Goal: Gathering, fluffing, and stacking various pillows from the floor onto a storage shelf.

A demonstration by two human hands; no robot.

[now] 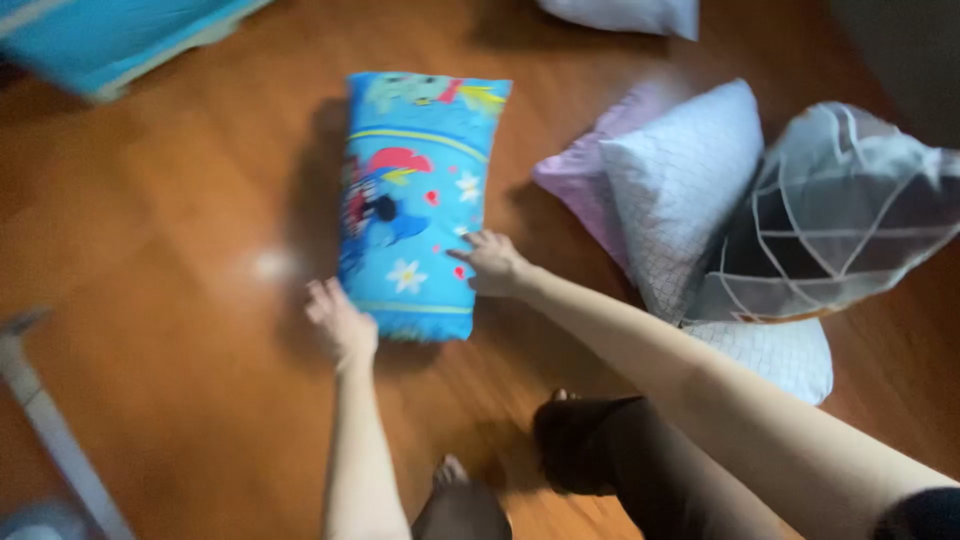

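Observation:
A blue pillow (418,200) with a cartoon print and white flowers lies lengthwise on the wooden floor (180,330). My left hand (341,324) touches its near left corner, fingers spread. My right hand (489,264) rests against its right edge near the bottom, fingers apart. Whether either hand grips the fabric is unclear in the blur. My knees and a bare foot show at the lower edge.
To the right sits a heap of pillows: a white quilted one (690,190), a pink one (585,175), and a grey one with white lines (840,215). Another white pillow (630,14) lies at the top. A blue mattress edge (110,45) is upper left.

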